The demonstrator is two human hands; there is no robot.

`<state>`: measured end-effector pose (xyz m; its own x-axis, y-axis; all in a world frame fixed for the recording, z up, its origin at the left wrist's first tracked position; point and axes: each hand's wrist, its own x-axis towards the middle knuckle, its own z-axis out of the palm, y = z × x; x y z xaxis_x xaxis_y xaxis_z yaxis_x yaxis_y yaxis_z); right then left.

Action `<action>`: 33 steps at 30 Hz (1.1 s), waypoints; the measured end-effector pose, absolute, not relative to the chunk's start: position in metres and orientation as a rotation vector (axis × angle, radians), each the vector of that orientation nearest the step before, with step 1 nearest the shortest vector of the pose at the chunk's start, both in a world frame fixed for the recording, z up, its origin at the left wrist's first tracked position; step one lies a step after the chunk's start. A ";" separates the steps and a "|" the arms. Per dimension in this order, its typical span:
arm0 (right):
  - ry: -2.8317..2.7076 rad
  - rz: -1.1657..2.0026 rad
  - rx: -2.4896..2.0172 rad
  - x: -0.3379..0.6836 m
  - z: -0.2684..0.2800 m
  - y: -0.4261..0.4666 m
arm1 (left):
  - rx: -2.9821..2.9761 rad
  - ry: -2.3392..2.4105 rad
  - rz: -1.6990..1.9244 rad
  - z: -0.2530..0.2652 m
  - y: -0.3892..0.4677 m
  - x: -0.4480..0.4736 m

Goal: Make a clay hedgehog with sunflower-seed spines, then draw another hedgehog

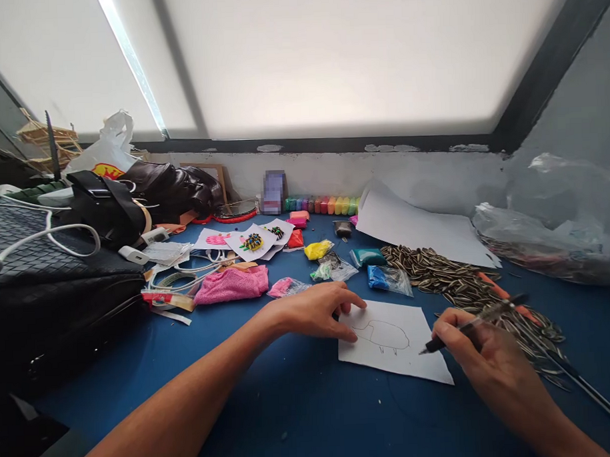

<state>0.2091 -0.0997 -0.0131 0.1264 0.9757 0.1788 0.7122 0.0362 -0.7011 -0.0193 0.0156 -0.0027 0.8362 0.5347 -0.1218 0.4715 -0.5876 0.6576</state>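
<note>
A small white sheet of paper (425, 371) lies on the blue table, with a thin outline drawing (389, 333) of a rounded animal-like body and short leg marks. My left hand (318, 309) rests on the sheet's left edge, fingertips apart and pressing down. In my right hand (494, 362) is a black pen (498, 310), gripped between thumb and fingers. Its tip points at the right part of the sheet, beside the drawing; whether it touches the paper I cannot tell. A pile of striped sunflower seeds (437, 277) spreads behind and beside my right hand.
Bagged clay in yellow (318, 249), teal (367, 257) and blue (379, 277) lies behind the sheet. Finished seed-and-clay pictures (255, 238), a pink cloth (231, 284), cables and black bags (62, 297) occupy the left. Larger paper (415, 218) and a plastic bag (549, 213) stand at back right.
</note>
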 end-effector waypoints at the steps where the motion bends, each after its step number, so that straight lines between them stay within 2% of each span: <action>1: -1.668 0.512 -1.734 0.212 -0.011 -0.098 | 2.279 0.743 0.158 -0.004 0.015 -0.018; 9: -1.862 0.696 -2.093 0.247 -0.011 -0.089 | 2.331 0.895 0.486 -0.019 0.019 -0.010; 18: -2.079 0.602 -2.380 0.259 -0.010 -0.089 | 2.438 0.916 0.384 -0.018 0.017 -0.013; 33: -2.089 0.426 -2.217 0.270 -0.025 -0.093 | 2.377 0.968 0.315 -0.018 0.018 -0.012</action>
